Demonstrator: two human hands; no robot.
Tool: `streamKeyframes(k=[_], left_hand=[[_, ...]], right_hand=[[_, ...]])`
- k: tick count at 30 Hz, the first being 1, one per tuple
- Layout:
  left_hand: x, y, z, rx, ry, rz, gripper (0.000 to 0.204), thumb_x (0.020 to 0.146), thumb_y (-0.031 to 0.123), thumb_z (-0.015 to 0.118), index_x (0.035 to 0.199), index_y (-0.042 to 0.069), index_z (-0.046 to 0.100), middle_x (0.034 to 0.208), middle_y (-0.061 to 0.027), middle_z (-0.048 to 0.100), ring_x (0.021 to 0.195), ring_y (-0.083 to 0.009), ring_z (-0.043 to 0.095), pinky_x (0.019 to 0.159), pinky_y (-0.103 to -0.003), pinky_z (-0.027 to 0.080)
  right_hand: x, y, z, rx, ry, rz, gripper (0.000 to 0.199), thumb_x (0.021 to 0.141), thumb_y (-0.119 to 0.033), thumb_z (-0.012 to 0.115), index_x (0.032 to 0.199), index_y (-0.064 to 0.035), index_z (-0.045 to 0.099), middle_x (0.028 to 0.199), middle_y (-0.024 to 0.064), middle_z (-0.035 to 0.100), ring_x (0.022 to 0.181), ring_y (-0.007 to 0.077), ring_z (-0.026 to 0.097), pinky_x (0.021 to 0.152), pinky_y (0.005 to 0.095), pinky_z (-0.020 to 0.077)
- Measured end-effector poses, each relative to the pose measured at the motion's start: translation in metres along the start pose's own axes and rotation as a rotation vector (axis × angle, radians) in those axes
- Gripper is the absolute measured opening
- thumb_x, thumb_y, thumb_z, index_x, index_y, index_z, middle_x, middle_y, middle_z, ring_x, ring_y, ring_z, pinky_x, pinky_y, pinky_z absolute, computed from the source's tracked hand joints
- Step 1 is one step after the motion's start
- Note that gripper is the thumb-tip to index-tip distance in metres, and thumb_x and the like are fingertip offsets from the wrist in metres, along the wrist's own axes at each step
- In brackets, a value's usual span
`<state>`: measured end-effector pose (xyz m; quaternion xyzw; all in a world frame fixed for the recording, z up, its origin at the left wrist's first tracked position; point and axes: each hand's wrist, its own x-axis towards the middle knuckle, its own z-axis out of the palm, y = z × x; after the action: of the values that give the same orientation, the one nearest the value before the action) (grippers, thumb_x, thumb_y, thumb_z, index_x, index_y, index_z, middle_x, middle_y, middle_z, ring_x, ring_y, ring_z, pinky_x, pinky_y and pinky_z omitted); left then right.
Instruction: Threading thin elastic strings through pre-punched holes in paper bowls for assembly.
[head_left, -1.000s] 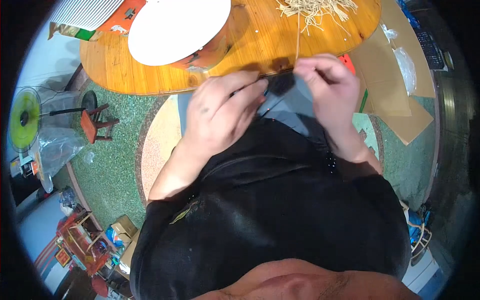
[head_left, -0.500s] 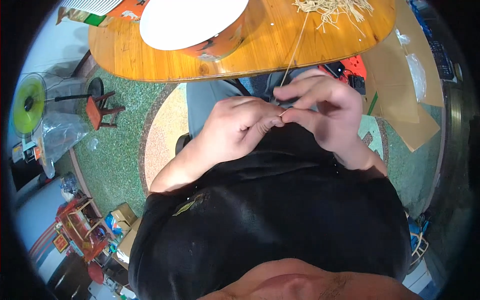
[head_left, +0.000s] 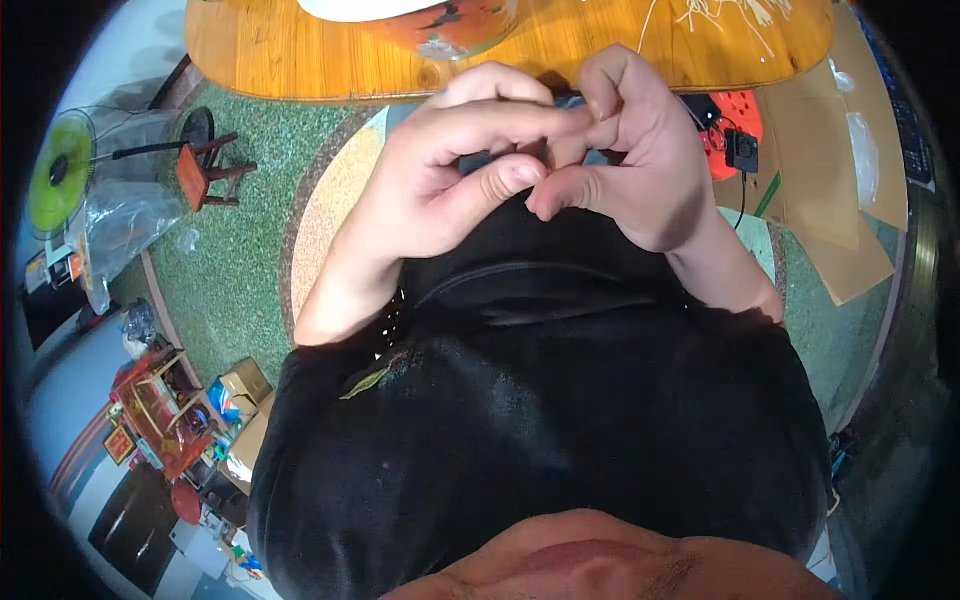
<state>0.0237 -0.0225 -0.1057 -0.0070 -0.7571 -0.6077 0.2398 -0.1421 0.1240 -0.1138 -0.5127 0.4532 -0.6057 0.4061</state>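
Two bare hands, left (head_left: pixel 450 175) and right (head_left: pixel 630 160), fingertips pressed together above black cloth (head_left: pixel 540 400), beside glossy wooden table (head_left: pixel 270 55).

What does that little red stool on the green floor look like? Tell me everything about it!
The small red stool stands on the speckled green floor, to the person's left, below the edge of the round wooden table. It has a flat red seat and dark legs joined by crossbars, and looks wooden. In the picture it appears tipped sideways, likely from lens bending. A green-bladed fan under clear plastic wrap sits just beside it. No hand touches it.
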Motion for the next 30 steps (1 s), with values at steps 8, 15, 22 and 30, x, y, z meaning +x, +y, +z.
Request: streamKeyframes(k=[8,15,22,30], left_hand=[[0.004,0.005,-0.01,0.096,-0.18,0.056,0.024,0.087,0.016,0.08,0.103,-0.002,0.077,0.103,-0.0116,0.068,0.095,-0.022,0.066,0.082,-0.032,0.053],[0.001,0.005,0.003,0.437,0.001,0.111,0.007,0.092,0.005,0.074,0.095,0.002,0.068,0.097,-0.0099,0.064,0.079,-0.0199,0.064,0.069,-0.03,0.052],[-0.001,-0.009,0.005,0.452,0.139,0.103,0.005,0.1,0.005,0.061,0.098,0.001,0.06,0.089,-0.0113,0.058,0.079,-0.0265,0.059,0.072,-0.035,0.048],[-0.003,-0.003,0.012,0.426,0.165,0.013,0.008,0.1,0.007,0.061,0.097,0.001,0.06,0.087,-0.0112,0.058,0.078,-0.0271,0.059,0.071,-0.035,0.048]], right_hand=[[-0.001,0.002,-0.008,0.32,-0.023,0.252,0.059,0.077,-0.007,0.092,0.093,-0.0102,0.036,0.074,0.0003,0.059,0.073,0.0082,0.067,0.063,0.0187,0.0476],[0.001,0.002,-0.004,0.187,0.001,0.238,0.036,0.09,-0.009,0.082,0.105,-0.002,0.05,0.083,0.0059,0.073,0.078,0.0093,0.069,0.069,0.0216,0.0525],[-0.007,0.0,0.017,-0.098,0.273,0.032,0.016,0.09,-0.005,0.079,0.103,0.0015,0.071,0.091,0.0066,0.076,0.078,0.0107,0.071,0.071,0.0252,0.0556],[0.001,-0.002,0.02,-0.567,0.354,-0.199,0.011,0.084,-0.006,0.081,0.092,-0.0036,0.073,0.08,0.0062,0.069,0.064,0.0165,0.068,0.059,0.0283,0.0531]])
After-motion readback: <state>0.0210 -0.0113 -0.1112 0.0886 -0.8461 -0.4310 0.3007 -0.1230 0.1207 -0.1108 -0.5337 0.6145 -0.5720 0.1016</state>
